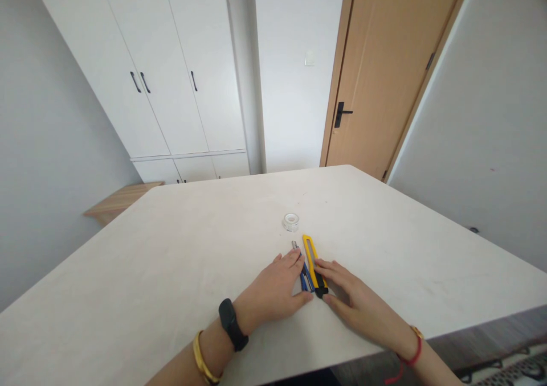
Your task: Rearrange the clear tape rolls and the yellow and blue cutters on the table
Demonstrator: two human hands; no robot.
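Observation:
A blue stapler (306, 278) lies on the white table, pointing away from me and partly hidden under my left hand (282, 283). The fingers of that hand rest over its upper part, and the thumb is at its near end. Right alongside lies a yellow utility knife (311, 255) with a black near end. My right hand (348, 295) is closed against its right side, fingertips on the edge and thumb by the black end. Just beyond both tools sits a clear roll of tape (291, 222), touched by neither hand.
The white table (171, 249) stretches out on all sides of my hands, its front edge close to me. Behind it stand a white wardrobe (183, 113) and a wooden door (384, 61). A wooden ledge (123, 201) shows beyond the table's left edge.

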